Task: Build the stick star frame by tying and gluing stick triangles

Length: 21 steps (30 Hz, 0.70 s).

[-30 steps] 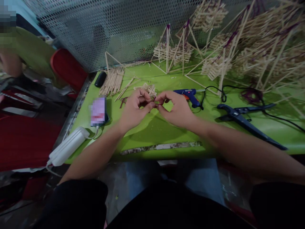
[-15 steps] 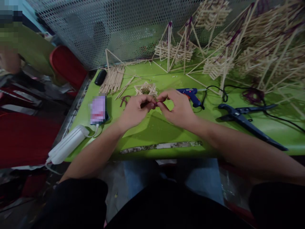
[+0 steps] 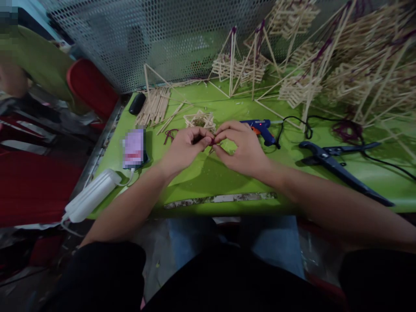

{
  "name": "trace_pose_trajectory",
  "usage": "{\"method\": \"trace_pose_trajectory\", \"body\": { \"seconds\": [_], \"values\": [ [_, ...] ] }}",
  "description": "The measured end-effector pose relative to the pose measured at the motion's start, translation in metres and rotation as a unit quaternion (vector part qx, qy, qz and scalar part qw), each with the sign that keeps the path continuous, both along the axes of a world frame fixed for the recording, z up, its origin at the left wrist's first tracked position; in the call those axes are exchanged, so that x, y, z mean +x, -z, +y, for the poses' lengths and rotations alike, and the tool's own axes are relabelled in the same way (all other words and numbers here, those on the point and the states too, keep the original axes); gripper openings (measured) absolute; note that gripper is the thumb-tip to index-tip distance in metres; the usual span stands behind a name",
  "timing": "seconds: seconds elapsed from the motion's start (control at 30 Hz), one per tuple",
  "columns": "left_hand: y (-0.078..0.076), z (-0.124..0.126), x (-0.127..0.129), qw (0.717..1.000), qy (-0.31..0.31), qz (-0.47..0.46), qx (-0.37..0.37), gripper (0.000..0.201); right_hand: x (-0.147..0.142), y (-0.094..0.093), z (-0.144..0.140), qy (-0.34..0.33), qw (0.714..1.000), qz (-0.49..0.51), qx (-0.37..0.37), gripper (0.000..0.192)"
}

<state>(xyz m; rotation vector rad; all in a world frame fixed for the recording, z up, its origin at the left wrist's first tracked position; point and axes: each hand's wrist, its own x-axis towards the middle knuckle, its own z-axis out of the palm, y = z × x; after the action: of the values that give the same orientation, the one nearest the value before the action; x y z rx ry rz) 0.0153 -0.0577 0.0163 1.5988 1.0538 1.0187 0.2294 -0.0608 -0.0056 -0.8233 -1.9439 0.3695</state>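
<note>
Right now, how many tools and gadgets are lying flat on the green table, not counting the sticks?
Blue hot glue gun: 1
Dark blue long-handled cutters: 1
Black oval computer mouse: 1
Phone with a blurred screen: 1
White oblong power bank: 1
Total: 5

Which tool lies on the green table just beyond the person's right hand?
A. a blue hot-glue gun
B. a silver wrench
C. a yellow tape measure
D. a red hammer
A: the blue hot-glue gun lies on the green table just past the right hand, its black cord trailing off to the right.
</note>
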Motion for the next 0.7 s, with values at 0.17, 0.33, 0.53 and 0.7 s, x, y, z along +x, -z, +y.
{"method": "trace_pose_trajectory", "body": {
  "seconds": [0.17,0.33,0.53,0.7],
  "values": [
    [-0.0019,-0.0003,-0.0003,1.0,-0.012,-0.009,-0.005,0.018,-0.0004,0.0001,0.0024,0.004,1.0,0.01,-0.018,0.006],
    [-0.0043,0.0002,-0.0015,0.998,-0.041,-0.044,0.006,0.02,0.0012,-0.0022,0.0035,-0.022,0.998,0.049,-0.036,0.01],
    [-0.0039,0.0035,-0.005,0.992,-0.052,-0.112,0.004,0.017,0.0029,-0.0028,0.0034,-0.068,0.993,0.075,-0.062,0.013],
    [-0.0037,0.0037,-0.0045,0.987,-0.052,-0.154,-0.002,0.015,0.0016,-0.0014,0.0041,-0.156,0.978,0.089,-0.11,0.014]
  ]
}}
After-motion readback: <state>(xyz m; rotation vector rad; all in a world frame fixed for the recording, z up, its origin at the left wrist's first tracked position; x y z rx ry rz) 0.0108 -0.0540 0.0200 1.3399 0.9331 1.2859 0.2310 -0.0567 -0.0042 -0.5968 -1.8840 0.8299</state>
